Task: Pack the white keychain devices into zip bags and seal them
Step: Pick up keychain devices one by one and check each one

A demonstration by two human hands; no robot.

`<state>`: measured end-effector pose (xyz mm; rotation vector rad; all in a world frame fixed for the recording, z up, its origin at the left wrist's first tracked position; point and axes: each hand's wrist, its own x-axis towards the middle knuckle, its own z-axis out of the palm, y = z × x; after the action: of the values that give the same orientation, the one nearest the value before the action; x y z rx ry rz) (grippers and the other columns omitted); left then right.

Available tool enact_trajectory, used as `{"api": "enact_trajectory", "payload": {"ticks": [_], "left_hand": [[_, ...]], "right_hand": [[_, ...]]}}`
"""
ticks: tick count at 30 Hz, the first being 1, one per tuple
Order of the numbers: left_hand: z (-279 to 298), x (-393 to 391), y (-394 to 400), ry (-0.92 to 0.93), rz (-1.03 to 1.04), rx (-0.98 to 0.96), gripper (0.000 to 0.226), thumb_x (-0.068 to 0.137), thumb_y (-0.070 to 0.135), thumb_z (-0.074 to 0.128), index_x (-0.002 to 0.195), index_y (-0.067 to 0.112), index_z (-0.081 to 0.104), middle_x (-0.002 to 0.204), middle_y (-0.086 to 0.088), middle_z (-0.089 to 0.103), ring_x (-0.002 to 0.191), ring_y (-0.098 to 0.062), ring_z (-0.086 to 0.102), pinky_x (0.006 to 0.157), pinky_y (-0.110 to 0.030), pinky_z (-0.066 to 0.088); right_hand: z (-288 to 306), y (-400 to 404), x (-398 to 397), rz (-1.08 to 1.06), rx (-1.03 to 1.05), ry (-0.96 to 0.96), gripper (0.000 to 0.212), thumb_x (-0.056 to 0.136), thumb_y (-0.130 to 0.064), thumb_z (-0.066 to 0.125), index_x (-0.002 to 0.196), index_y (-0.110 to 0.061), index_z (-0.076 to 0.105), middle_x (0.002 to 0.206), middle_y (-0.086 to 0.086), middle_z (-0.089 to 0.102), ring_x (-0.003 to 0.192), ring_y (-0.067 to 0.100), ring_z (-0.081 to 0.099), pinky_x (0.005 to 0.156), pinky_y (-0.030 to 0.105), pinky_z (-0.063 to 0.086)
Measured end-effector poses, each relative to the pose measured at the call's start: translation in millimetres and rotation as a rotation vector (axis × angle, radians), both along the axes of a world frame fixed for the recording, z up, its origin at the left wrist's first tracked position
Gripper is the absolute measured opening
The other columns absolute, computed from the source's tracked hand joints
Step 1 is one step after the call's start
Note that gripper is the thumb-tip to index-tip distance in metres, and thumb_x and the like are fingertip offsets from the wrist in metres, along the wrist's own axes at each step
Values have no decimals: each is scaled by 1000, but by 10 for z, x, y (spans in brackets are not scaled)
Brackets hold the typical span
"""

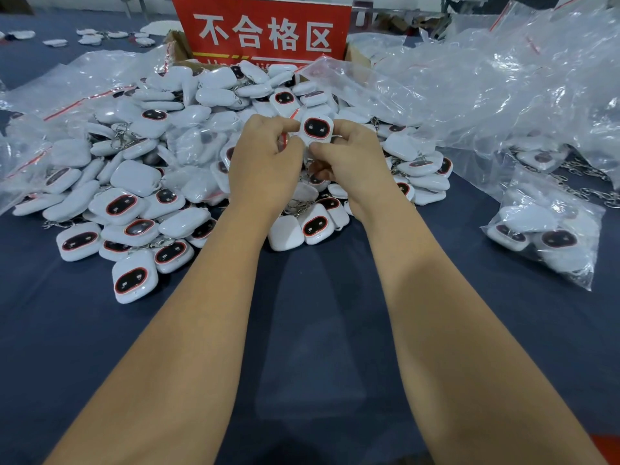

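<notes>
Both hands meet above the middle of the heap. Fingers of the left hand [265, 159] are curled, pinching the red-striped mouth of a clear zip bag [291, 129]; the right hand [349, 159] grips a white keychain device [316, 129] between thumb and fingertips, its dark, red-rimmed face turned toward the camera. The device sits right at the bag's opening; whether it is partly inside cannot be told, since the film is nearly invisible there.

The device looks like a light, rigid plastic shell with rounded, smooth edges, so it may slip; holding it by its flat sides, as the right hand does, seems safest, and its dangling chain could snag on the bag's lip. The bag is thin, limp and slippery, best held at the stiffer zip strip.

Beneath the hands lies the pile of loose devices [134, 209] on the dark blue table [318, 330]. Far behind stands a red sign [265, 31]. Right of it spreads a mound of empty bags [503, 78], and nearer right a filled bag [550, 236].
</notes>
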<state>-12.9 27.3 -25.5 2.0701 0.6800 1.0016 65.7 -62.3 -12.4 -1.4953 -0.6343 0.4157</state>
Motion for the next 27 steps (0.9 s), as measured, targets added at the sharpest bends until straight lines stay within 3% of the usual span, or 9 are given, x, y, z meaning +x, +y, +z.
{"api": "enact_trajectory", "payload": {"ticks": [4, 9, 13, 17, 22, 27], "left_hand": [[18, 0, 1, 39, -20, 14, 32, 93, 24, 46, 114, 27, 70, 110, 6, 55, 92, -1, 48, 76, -22, 35], [10, 2, 1, 33, -12, 28, 28, 95, 25, 47, 110, 24, 70, 105, 5, 52, 90, -6, 46, 73, -23, 33], [3, 11, 9, 38, -6, 28, 22, 96, 26, 47, 100, 21, 68, 99, 8, 49, 87, -6, 45, 67, -17, 31], [-1, 13, 11, 42, -6, 40, 16, 95, 26, 49, 95, 25, 64, 92, 14, 44, 80, -1, 45, 66, -13, 29], [-7, 22, 27, 49, 10, 48, 18, 95, 27, 49, 97, 23, 66, 94, 14, 47, 79, 4, 46, 65, -12, 29], [-11, 25, 28, 55, 12, 61, 19, 94, 26, 47, 95, 21, 66, 97, 10, 51, 83, -4, 46, 62, -15, 30]], "right_hand": [[-3, 1, -10, -7, -36, -33, 25, 85, 6, 59, 91, -17, 65, 72, 4, 65, 47, 2, 53, 49, 18, 44], [-18, -1, -14, 9, -61, -64, 28, 82, 9, 57, 83, -17, 66, 56, -5, 60, 41, -1, 48, 44, 14, 40], [-24, 13, -14, 17, -106, -89, 26, 80, 8, 59, 89, -14, 68, 62, -1, 60, 44, 1, 49, 46, 17, 42], [-18, 17, -21, -2, -97, -80, 23, 82, 4, 55, 83, -17, 66, 67, 4, 60, 44, 3, 49, 46, 19, 43], [9, 29, -26, 19, -52, 17, 23, 89, -6, 55, 73, -21, 63, 54, -5, 57, 47, 14, 49, 47, 25, 42], [4, 15, -49, 5, -34, -4, 24, 92, -12, 56, 71, -21, 61, 58, -5, 54, 53, 14, 47, 47, 25, 42]]}}
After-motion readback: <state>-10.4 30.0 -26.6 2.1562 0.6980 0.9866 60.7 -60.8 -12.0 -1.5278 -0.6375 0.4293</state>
